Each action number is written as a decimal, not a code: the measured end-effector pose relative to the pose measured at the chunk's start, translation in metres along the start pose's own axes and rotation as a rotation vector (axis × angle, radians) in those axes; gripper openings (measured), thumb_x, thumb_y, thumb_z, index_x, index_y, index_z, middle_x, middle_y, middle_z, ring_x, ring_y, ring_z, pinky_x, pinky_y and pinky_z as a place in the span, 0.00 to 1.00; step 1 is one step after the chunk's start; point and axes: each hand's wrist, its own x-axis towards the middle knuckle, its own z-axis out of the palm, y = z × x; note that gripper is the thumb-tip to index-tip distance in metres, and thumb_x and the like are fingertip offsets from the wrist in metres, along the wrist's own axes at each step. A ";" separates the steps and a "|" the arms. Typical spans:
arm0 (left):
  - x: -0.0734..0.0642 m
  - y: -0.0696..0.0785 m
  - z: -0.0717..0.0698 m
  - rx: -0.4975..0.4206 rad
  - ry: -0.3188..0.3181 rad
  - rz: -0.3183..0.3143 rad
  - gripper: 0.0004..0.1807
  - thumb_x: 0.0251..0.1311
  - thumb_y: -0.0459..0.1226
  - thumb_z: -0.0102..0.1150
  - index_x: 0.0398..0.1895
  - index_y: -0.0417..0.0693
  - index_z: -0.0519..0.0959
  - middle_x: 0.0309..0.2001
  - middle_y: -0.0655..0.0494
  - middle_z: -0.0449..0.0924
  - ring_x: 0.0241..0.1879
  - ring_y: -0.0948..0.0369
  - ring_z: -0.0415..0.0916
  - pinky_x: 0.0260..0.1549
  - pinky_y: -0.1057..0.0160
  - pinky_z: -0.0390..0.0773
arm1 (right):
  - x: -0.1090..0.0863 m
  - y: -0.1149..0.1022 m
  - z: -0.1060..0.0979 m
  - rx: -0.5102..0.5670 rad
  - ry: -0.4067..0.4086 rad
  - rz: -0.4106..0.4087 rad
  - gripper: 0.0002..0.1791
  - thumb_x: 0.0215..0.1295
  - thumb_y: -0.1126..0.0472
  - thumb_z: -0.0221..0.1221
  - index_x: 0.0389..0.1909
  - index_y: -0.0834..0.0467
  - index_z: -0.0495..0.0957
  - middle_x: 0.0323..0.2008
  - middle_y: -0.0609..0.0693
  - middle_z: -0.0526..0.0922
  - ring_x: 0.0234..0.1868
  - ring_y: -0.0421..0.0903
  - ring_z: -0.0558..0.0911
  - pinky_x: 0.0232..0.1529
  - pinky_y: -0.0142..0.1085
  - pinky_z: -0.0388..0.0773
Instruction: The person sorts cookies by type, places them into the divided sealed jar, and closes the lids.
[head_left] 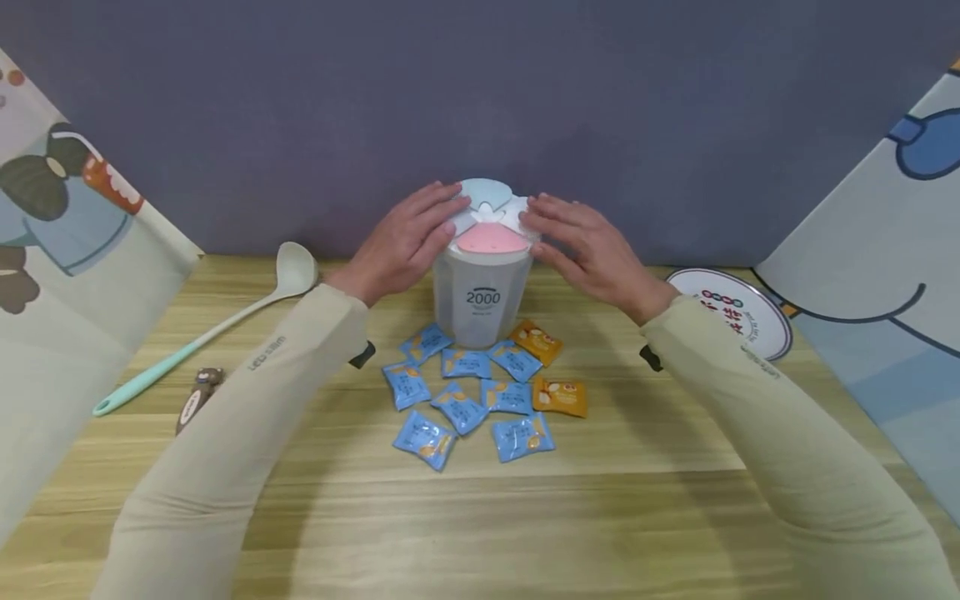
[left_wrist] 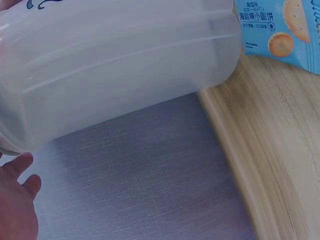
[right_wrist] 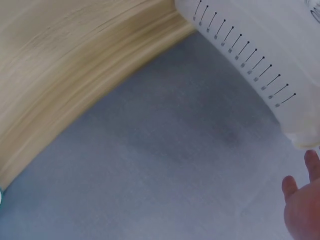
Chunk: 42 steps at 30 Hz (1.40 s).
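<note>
A translucent plastic canister (head_left: 480,292) marked 2000 stands upright at the back of the table. Its lid (head_left: 491,238) has pink, pale blue and white sections. My left hand (head_left: 408,242) rests its extended fingers on the lid's left side. On the opposite side, the fingers of my right hand (head_left: 592,250) lie along the lid's edge. In the left wrist view the canister's wall (left_wrist: 125,75) fills the top, with some left fingertips at the lid end. A printed scale runs down the canister side (right_wrist: 270,55) in the right wrist view, fingertips close to its rim.
Several blue snack packets (head_left: 459,408) and two orange packets (head_left: 560,397) lie before the canister. A ladle (head_left: 225,325) with a mint handle and a brown bear-topped item (head_left: 198,396) are at left. A white plate (head_left: 757,321) sits at right. A grey panel (head_left: 480,92) stands behind.
</note>
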 end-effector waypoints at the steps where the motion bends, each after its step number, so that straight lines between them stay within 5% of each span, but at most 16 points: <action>1: 0.001 0.001 0.001 -0.015 0.001 0.001 0.22 0.71 0.38 0.44 0.64 0.40 0.69 0.67 0.46 0.62 0.69 0.51 0.52 0.68 0.61 0.46 | 0.000 0.000 0.000 0.009 0.008 -0.005 0.24 0.60 0.65 0.63 0.59 0.58 0.75 0.63 0.55 0.71 0.66 0.51 0.65 0.67 0.47 0.55; 10: 0.009 0.009 0.011 -0.044 0.068 0.005 0.21 0.70 0.36 0.41 0.62 0.37 0.69 0.62 0.42 0.66 0.65 0.53 0.57 0.66 0.61 0.53 | 0.000 -0.006 -0.003 -0.013 0.078 0.000 0.18 0.58 0.64 0.65 0.51 0.57 0.82 0.56 0.56 0.76 0.62 0.51 0.70 0.60 0.46 0.67; 23: 0.016 0.017 0.018 -0.038 0.167 0.042 0.20 0.70 0.35 0.41 0.61 0.34 0.69 0.61 0.40 0.67 0.63 0.51 0.61 0.64 0.60 0.56 | 0.000 -0.009 -0.015 -0.081 0.110 -0.009 0.16 0.57 0.64 0.66 0.48 0.57 0.83 0.53 0.57 0.78 0.58 0.51 0.73 0.55 0.47 0.71; 37: 0.020 0.023 0.019 -0.027 0.109 0.004 0.21 0.71 0.37 0.39 0.62 0.35 0.67 0.61 0.42 0.66 0.63 0.52 0.61 0.63 0.60 0.58 | -0.005 -0.010 -0.021 -0.093 0.115 0.028 0.15 0.57 0.65 0.65 0.47 0.58 0.83 0.54 0.54 0.79 0.58 0.50 0.74 0.43 0.51 0.75; 42: 0.018 0.024 0.019 -0.040 0.096 -0.014 0.22 0.71 0.38 0.39 0.63 0.37 0.67 0.62 0.43 0.66 0.63 0.54 0.60 0.64 0.60 0.58 | -0.006 -0.011 -0.020 -0.086 0.116 0.041 0.15 0.58 0.66 0.65 0.47 0.58 0.83 0.53 0.54 0.79 0.58 0.49 0.74 0.46 0.50 0.75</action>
